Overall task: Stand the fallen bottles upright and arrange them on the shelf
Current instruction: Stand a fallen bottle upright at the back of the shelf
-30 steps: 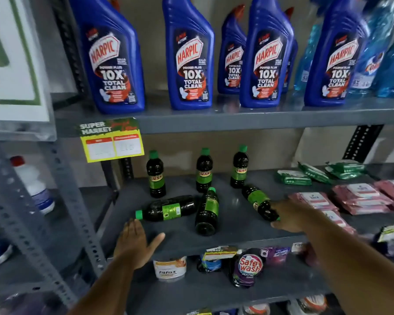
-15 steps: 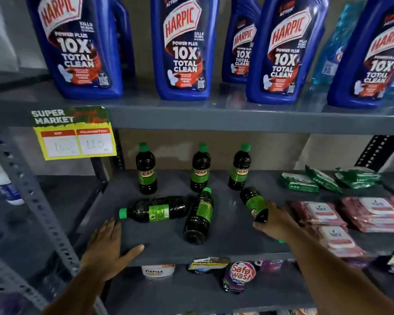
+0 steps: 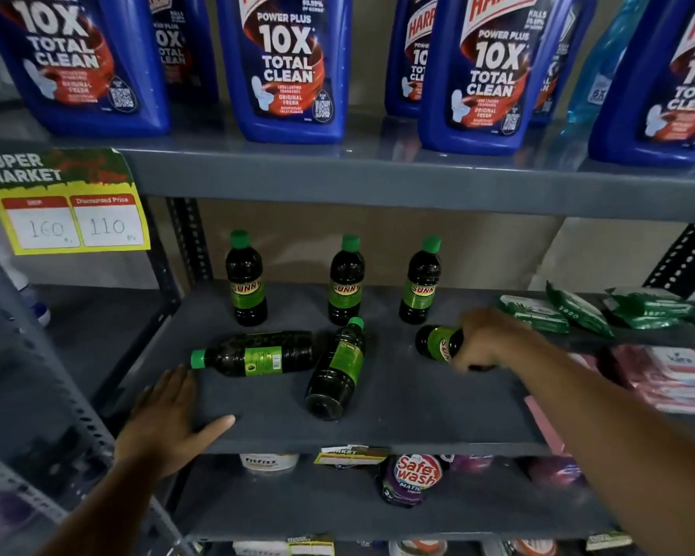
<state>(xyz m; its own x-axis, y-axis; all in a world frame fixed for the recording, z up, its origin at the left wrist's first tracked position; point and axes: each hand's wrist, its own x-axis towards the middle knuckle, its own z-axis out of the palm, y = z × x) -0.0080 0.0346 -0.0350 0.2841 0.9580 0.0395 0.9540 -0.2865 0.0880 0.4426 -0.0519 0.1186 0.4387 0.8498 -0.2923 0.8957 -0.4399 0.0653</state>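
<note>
Three dark bottles with green caps and green labels stand upright at the back of the grey middle shelf: one on the left, one in the middle, one on the right. Two more lie fallen in front of them: one with its cap pointing left, one with its cap pointing back. My right hand is closed around a third fallen bottle, whose base points left. My left hand rests flat and open on the shelf's front left corner.
Large blue cleaner bottles fill the shelf above. Green packets and pink packs lie on the right of the middle shelf. A yellow price tag hangs at upper left. Pouches and tubs sit on the shelf below.
The view has come closer to the shelf. My right hand has taken hold of the right fallen bottle and turned it, so its base now points left. My left hand has stayed on the shelf corner.
</note>
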